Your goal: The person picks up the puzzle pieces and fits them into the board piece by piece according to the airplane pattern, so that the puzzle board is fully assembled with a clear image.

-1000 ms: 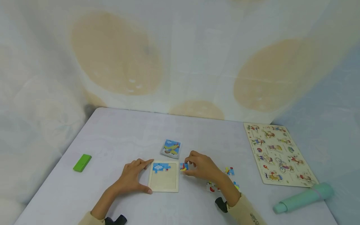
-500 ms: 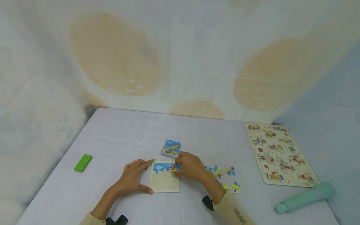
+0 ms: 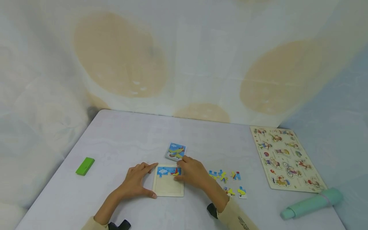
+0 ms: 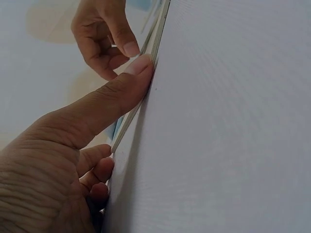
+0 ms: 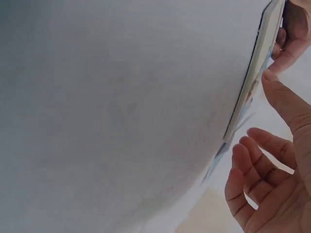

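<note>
A square wooden puzzle tray [image 3: 169,189] lies on the table, with blue jigsaw pieces [image 3: 163,171] along its far edge. My left hand [image 3: 133,182] spans the tray's left side, index finger by the far corner and thumb against the near one. In the left wrist view that thumb [image 4: 119,90] lies straight along the rim. My right hand [image 3: 194,172] is over the tray's right rim, beside a blue, red and yellow jigsaw piece [image 3: 175,171] in the far right corner. The right wrist view shows its thumb [image 5: 284,97] at the tray, well apart from the loosely bent fingers.
Several loose jigsaw pieces [image 3: 222,175] lie to the right of the tray. Behind it sits a small airplane picture [image 3: 176,150]. A green block [image 3: 85,166] lies far left; a wooden picture board [image 3: 287,159] and a rolled green mat [image 3: 313,203] are at the right.
My right hand has moved left, bringing the red and yellow jigsaw piece from beside the tray into its far right corner; its fingers have since loosened. The left hand has stayed put.
</note>
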The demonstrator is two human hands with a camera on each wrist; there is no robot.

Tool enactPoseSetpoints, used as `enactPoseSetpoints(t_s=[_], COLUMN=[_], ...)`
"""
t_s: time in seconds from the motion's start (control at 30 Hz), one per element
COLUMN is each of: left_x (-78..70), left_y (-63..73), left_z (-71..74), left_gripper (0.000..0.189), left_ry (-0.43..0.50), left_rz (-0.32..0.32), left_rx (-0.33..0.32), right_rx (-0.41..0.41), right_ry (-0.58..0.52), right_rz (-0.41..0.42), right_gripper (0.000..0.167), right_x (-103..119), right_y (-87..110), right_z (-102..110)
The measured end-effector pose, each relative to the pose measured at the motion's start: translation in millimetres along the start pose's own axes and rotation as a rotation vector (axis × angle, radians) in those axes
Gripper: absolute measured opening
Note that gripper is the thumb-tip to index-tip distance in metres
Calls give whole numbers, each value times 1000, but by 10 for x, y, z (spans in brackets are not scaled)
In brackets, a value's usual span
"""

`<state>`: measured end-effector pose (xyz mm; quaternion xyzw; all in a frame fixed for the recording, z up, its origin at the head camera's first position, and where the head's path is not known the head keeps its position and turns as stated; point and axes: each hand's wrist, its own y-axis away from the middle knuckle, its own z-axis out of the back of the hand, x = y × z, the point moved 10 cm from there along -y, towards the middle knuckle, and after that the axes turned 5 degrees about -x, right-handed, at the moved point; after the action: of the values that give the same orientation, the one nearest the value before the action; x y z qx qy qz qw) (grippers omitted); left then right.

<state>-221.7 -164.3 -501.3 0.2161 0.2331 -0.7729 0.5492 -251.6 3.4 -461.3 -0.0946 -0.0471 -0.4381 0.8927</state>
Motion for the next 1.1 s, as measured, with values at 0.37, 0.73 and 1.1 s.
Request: enactPoseSetpoints(t_s=[0.37,0.73,1.1], left_x=[45,50,45], left_y=[4,-2,-9], left_z=[-13,-40,-24], left_gripper=[111,112,112], left_ry=[-18,-21,-20], left_rz=[11,23,36], left_rx=[3,24,23], right_rx=[13,-1,40], right_ry=[220,249,40], right_rz=[173,188,75], right_gripper=[53,49,58], right_x=[159,144,49], right_y=[334,366,383], right_z=[55,37,10])
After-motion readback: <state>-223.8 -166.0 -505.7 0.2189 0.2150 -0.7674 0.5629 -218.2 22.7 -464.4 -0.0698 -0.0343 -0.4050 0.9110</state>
